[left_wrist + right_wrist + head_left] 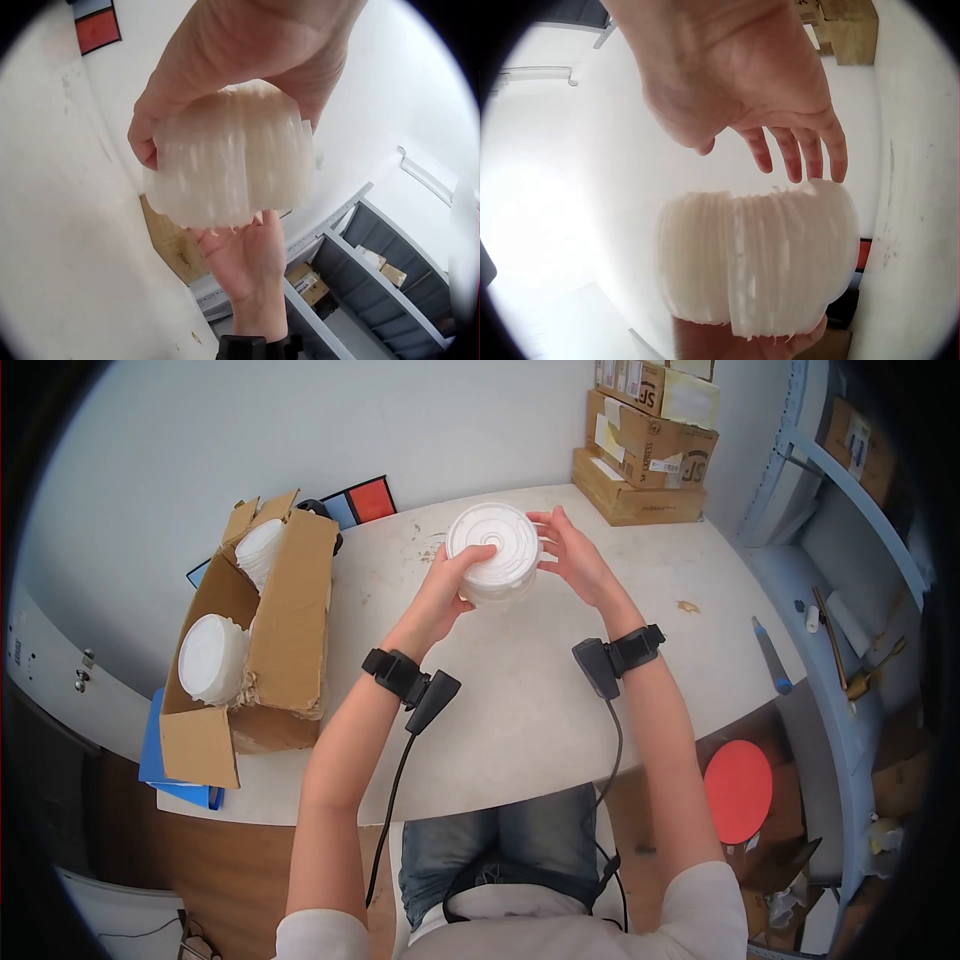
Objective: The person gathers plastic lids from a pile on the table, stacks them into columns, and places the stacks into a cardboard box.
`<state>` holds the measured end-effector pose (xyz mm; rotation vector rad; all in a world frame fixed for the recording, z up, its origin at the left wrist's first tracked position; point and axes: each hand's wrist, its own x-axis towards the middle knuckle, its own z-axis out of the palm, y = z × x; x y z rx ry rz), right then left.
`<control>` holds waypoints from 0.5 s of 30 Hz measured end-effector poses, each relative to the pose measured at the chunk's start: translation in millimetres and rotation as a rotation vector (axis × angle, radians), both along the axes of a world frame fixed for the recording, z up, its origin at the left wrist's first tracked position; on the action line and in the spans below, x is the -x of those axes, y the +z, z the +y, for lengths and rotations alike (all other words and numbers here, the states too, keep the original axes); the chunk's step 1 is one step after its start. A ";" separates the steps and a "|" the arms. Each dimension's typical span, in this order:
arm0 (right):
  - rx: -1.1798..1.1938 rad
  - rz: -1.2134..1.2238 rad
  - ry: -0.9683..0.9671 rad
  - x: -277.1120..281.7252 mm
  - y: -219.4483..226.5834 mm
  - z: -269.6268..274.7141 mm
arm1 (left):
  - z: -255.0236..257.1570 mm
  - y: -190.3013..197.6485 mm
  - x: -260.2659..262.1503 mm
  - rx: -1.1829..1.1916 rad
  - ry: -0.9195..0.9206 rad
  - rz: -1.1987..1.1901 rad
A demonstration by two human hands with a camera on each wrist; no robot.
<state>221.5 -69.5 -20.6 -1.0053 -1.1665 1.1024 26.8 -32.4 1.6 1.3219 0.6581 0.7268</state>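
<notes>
My left hand (442, 592) grips a stack of round white plastic lids (494, 545), the thumb across the top lid and the fingers round the side. In the left wrist view the stack (232, 161) shows its many thin rims side-on. My right hand (575, 557) is at the other side of the stack, fingers spread and loosely bent. Seen from the right wrist, its fingertips (838, 171) are right at the edge of the stack (780, 259), and the thumb stands apart from it. The stack is held up over the white table (450, 710).
On the left an open cardboard box (290, 620) holds more stacks of white lids (213, 658), beside a blue folder (160, 760). Cardboard boxes (640, 445) are piled at the back right. A blue-handled knife (772, 657) lies near the table's right edge, with metal shelving (860, 470) beyond.
</notes>
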 end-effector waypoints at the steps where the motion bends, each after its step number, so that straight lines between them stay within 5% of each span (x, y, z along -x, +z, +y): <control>1: 0.004 -0.001 -0.002 4.3 -10.5 -1.1 | 6.8 -13.5 -1.6 0.124 -0.024 -0.047; 5: 0.215 -0.103 0.052 16.2 -46.4 3.3 | 21.3 -46.0 2.1 0.242 -0.192 -0.140; 10: 0.069 -0.101 0.091 22.6 -44.1 10.8 | 38.4 -56.8 14.9 -0.260 -0.049 -0.047; 12: -0.163 -0.315 0.164 29.7 -34.6 8.5 | 42.3 -53.7 24.8 -0.352 -0.103 0.024; 15: -0.094 -0.662 0.090 37.4 -45.1 6.0 | 49.0 -61.7 34.5 -0.472 -0.203 0.168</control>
